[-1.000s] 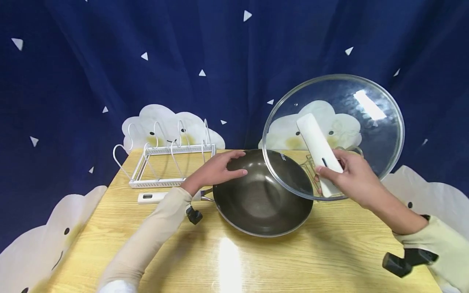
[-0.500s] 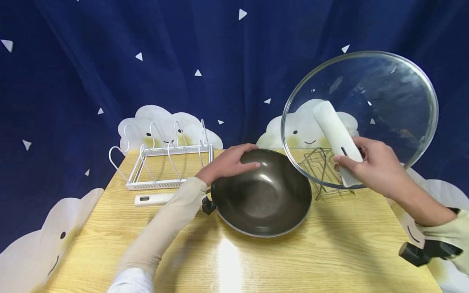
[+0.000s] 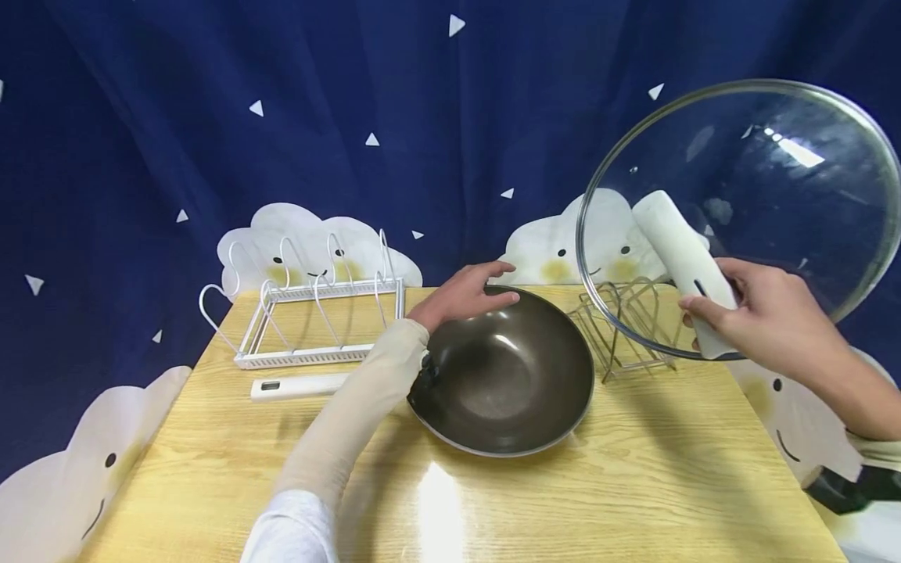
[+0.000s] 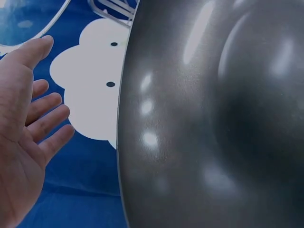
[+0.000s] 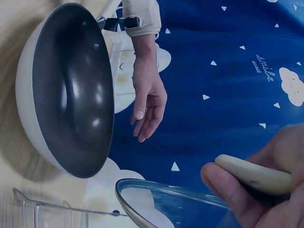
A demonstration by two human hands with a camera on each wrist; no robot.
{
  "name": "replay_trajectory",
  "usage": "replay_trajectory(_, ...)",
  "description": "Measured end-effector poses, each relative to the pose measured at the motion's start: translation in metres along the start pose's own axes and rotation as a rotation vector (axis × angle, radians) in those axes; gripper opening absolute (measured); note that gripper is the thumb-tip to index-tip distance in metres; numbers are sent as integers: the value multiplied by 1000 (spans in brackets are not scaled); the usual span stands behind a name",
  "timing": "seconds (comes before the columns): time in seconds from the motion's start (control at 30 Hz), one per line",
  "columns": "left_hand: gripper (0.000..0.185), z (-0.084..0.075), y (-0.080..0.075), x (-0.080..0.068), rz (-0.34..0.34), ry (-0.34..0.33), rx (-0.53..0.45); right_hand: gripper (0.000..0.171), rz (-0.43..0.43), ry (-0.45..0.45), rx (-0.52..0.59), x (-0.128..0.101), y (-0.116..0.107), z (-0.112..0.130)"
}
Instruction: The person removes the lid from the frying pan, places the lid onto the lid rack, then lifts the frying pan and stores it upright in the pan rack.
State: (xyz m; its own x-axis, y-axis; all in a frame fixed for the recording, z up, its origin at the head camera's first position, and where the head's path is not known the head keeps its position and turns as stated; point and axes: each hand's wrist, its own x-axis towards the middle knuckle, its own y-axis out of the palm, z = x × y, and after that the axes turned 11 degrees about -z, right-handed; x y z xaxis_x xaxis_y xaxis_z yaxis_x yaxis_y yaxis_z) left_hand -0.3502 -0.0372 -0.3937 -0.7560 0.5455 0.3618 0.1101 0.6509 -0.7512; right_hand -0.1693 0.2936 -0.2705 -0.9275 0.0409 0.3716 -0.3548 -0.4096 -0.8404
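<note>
A dark wok (image 3: pixel 503 375) (image 4: pixel 213 118) (image 5: pixel 71 90) sits on the wooden table (image 3: pixel 633 485). My left hand (image 3: pixel 468 293) (image 4: pixel 26 118) (image 5: pixel 148 102) hovers with straight fingers over the wok's far rim; whether it touches the rim I cannot tell. My right hand (image 3: pixel 763 317) (image 5: pixel 247 190) grips the white handle (image 3: pixel 686 262) (image 5: pixel 254 173) of a large glass lid (image 3: pixel 739 211) (image 5: pixel 156 204), held tilted in the air to the right of the wok, above a metal wire rack (image 3: pixel 629 328).
A white wire lid rack (image 3: pixel 310 313) stands at the back left of the table. A white detached handle (image 3: pixel 299 386) lies in front of it. A blue curtain with white clouds hangs behind the table.
My right hand has carried the glass lid up and to the right, away from the wok. My left hand has slid right along the wok's far rim.
</note>
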Motion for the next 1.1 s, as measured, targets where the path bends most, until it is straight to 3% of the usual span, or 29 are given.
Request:
replay_trajectory(0.27,58,-8,19,23,-11,-17,-49,51,-9,35,-38,-3,-9,-10)
replay_trajectory(0.57,55,-19,57,53,-14,9,-176,53,-11,53,-51,-4,-13,-16)
replay_trajectory(0.73,51,-26,76,62,-48,12,-237,53,-16,53,-44,-6,-16,-19)
replay_trajectory(0.9,48,-30,91,67,-101,-26,-298,53,-9,72,-42,-8,-19,-20)
replay_trajectory(1.1,44,-38,107,75,-115,-32,-300,52,-3,81,-40,-10,-20,-23)
